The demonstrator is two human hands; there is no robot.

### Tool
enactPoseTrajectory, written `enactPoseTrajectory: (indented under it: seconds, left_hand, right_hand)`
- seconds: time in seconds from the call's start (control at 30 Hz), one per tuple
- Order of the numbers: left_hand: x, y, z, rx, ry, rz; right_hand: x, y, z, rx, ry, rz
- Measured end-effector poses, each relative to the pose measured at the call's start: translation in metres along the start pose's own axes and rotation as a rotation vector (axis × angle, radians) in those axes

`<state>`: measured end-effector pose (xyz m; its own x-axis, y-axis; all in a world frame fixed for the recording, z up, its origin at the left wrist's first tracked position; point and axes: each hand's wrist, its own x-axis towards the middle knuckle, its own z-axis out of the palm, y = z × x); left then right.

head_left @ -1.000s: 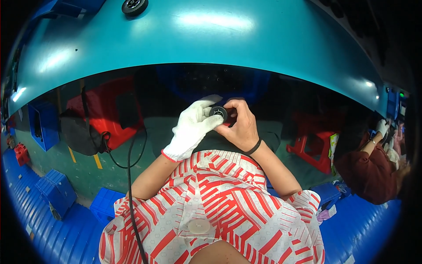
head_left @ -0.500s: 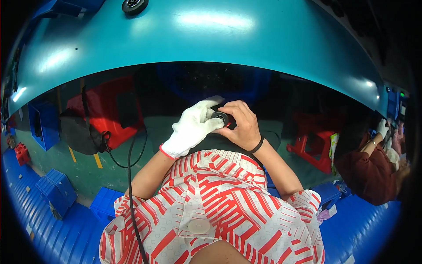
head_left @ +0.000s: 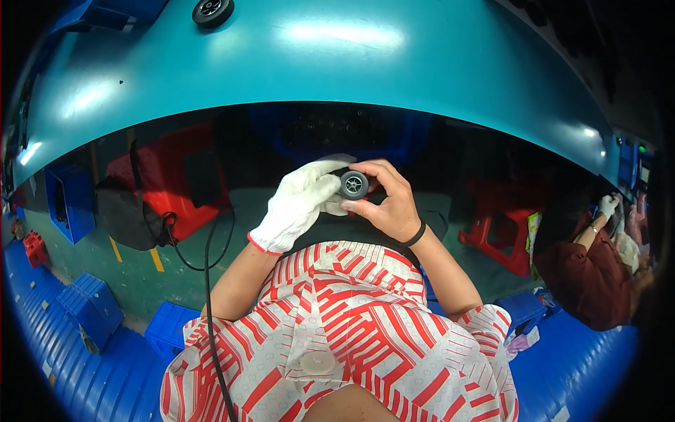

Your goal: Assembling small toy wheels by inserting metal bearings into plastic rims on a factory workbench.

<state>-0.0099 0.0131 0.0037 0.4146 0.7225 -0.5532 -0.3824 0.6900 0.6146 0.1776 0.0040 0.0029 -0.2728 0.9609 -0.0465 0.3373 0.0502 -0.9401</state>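
Note:
Between my hands, in front of my waist, is a small black toy wheel (head_left: 354,185) with a silver spoked hub that faces up at me. My right hand (head_left: 391,200) is bare and grips the wheel's right side, thumb below and fingers above. My left hand (head_left: 301,200) wears a white knit glove with a red cuff edge; its fingers close around the wheel's left side. Some of the gloved fingertips are hidden behind the wheel. A similar wheel (head_left: 212,12) lies on the teal table at the far left.
The teal table (head_left: 422,70) curves across the front, its near edge beyond my hands. A blue bin (head_left: 69,204) and red stools (head_left: 496,232) stand on the floor either side. A black cable (head_left: 208,295) hangs at my left. A person (head_left: 594,274) works at the far right.
The wheel has turned so its spoked hub now shows fully. My gloved left thumb has moved off its face, and the left hand has shifted slightly left.

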Motion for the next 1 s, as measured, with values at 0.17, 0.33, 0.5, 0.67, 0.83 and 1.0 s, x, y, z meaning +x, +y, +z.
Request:
enactPoseTrajectory:
  seconds: [0.17, 0.33, 0.5, 0.67, 0.83, 1.0]
  left_hand:
    - [-0.001, 0.001, -0.002, -0.073, 0.027, 0.06]
    - [-0.003, 0.009, 0.005, 0.019, 0.038, 0.041]
    - [-0.008, 0.007, 0.003, -0.068, 0.02, 0.06]
    - [-0.011, 0.011, 0.0, -0.029, -0.031, 0.086]
    - [-0.008, 0.011, -0.004, -0.029, -0.036, 0.088]
    - [-0.007, 0.006, -0.007, -0.179, -0.09, 0.081]
  right_hand:
    - [0.004, -0.007, -0.002, -0.006, 0.01, -0.052]
    - [0.003, -0.007, 0.001, -0.07, 0.01, -0.125]
    - [0.002, -0.01, 0.005, 0.057, -0.01, -0.01]
    - [0.003, -0.009, 0.008, 0.064, -0.035, 0.014]
    - [0.005, -0.009, 0.008, 0.075, -0.044, 0.025]
    - [0.013, -0.015, 0.006, -0.162, -0.017, -0.243]
